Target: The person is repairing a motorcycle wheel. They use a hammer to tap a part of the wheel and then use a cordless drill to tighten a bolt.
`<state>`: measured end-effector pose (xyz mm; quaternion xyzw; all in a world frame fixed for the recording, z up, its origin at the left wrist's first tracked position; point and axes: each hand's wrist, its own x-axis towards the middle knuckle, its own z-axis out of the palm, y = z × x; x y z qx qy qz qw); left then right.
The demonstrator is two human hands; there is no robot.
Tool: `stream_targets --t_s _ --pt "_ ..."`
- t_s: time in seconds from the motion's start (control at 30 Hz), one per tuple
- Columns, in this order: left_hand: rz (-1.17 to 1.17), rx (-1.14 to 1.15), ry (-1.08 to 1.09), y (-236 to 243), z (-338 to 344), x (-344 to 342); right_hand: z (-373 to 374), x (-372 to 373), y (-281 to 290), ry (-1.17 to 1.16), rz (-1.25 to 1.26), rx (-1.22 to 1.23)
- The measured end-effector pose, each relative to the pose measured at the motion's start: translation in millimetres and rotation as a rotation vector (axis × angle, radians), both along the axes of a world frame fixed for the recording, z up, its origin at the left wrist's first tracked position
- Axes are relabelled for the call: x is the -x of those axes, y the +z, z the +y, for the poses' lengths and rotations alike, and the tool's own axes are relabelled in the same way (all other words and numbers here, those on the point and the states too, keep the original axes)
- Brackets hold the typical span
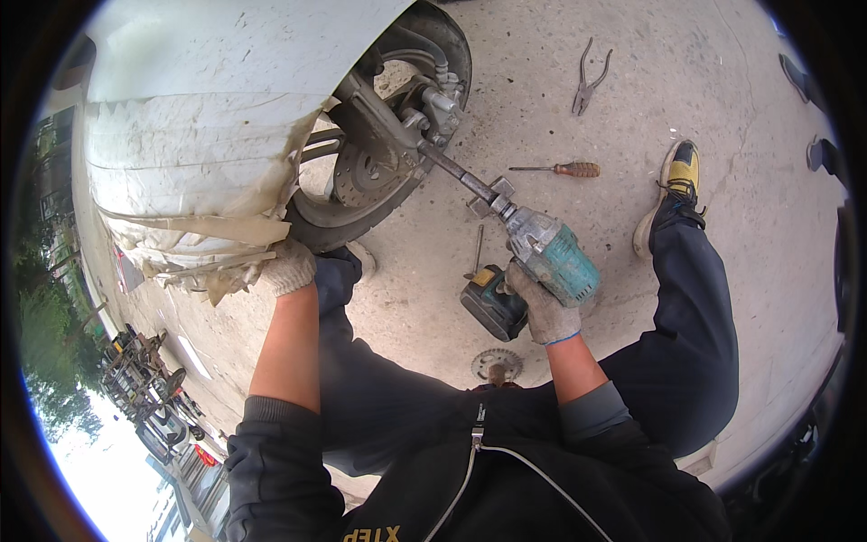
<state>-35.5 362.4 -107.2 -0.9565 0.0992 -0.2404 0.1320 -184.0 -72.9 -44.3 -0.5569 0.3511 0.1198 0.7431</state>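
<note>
My right hand (pixel 545 303), in a grey knit glove, grips a teal and silver cordless impact wrench (pixel 560 262) with a black battery. A long socket extension (pixel 461 176) runs from it to the metal fitting beside the wheel hub. The wheel (pixel 321 217) has a black tyre and a brake disc (pixel 357 176). My left hand (pixel 287 266), also gloved, is closed on the ragged lower edge of a dirty white body panel (pixel 190 154).
Pliers (pixel 591 90), a screwdriver (pixel 575 169) and a metal rod (pixel 477 248) lie on the concrete. A toothed metal disc (pixel 497 366) sits between my legs. My shoe (pixel 681 176) is at right; another person's feet (pixel 795 77) are at far right. Parked vehicles (pixel 153 397) stand at left.
</note>
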Motion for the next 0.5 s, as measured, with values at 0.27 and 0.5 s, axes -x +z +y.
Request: stream_targets --t_s 0.27,0.5 --pt "-0.004 0.314 -0.048 -8 -1 0 -4 -4 4 0.079 0.026 0.021" --pt "0.022 0.577 -0.016 -22 -1 6 1 -1 -2 0.005 0.083 -0.046"
